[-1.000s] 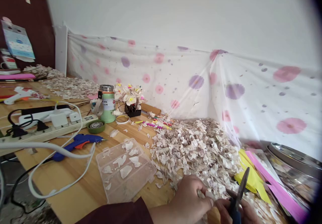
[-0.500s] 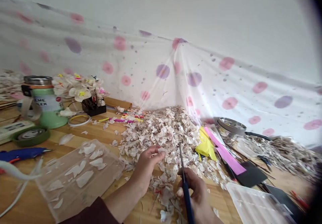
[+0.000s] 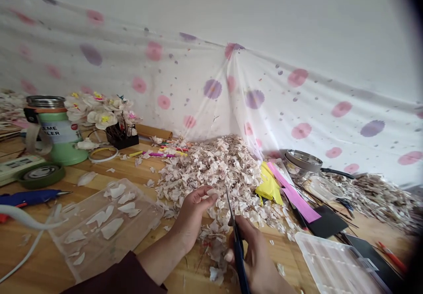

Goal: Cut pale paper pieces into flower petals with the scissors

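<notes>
Between the thumb and fingers of my left hand (image 3: 192, 210) is pinched a small pale petal-like piece (image 3: 212, 192). My right hand (image 3: 251, 252) grips dark-blue-handled scissors (image 3: 238, 250), whose blades point up and away, just right of the left fingertips. The blades look nearly closed and stand apart from the piece. Behind both hands rises a big heap of whitish scraps (image 3: 214, 161), with more scraps spilling toward me below the hands. To the left, a clear plastic case lid (image 3: 145, 206) carries several larger cut petals (image 3: 112, 228).
On the left are a blue glue gun (image 3: 33, 197), a green tape roll (image 3: 41, 175), a green tumbler (image 3: 61, 139) and a flower arrangement (image 3: 112, 120). On the right lie yellow paper (image 3: 269, 186), pink strips (image 3: 302, 205) and a clear compartment box (image 3: 333, 263).
My right hand and the scissors have shifted slightly left, bringing the blades nearer the left fingertips. My left hand keeps its pinch in about the same spot.
</notes>
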`<state>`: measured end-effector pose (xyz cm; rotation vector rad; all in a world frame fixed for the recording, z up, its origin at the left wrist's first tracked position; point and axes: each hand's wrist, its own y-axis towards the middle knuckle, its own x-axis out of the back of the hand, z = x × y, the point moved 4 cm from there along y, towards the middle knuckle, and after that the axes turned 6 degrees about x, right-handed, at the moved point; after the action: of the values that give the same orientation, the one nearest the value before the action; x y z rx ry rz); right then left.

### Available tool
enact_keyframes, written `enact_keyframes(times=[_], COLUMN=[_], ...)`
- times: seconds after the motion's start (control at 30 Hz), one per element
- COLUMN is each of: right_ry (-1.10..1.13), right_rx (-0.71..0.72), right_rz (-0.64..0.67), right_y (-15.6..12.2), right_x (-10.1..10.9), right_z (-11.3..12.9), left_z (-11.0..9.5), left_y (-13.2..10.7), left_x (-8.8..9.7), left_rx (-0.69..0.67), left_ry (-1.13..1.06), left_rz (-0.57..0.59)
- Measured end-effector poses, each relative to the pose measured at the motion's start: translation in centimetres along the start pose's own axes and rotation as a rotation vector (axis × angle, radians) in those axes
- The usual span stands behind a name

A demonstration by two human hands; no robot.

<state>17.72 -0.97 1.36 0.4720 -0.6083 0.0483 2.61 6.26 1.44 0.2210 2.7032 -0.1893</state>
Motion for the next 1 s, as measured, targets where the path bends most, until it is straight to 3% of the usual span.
enact_keyframes(times=[0.1,0.3,0.63,1.0], right_ry=[-0.064,-0.169,-0.099,-0.063], right_rx=[0.034,-0.072,-0.074,-0.046], right_rz=[0.016,0.112,0.164,0.175], right_y=[0.4,1.1,0.9,0.7], right_x=[0.3,0.0,-0.2,-0.5], right_z=[0.9,0.8,1.0,0.4], left_z=[-0.1,-0.3,0.3,1.3], left_y=[-0.2,-0.6,-0.4,0.1], left_x=[-0.2,-0.5,-0.5,0.0], left_rx=[-0.015,0.021,0.067,0.054], left_ry=[-0.024,-0.054,-0.083,-0.082], left_rz=[0.022,0.035,0.003,0.084])
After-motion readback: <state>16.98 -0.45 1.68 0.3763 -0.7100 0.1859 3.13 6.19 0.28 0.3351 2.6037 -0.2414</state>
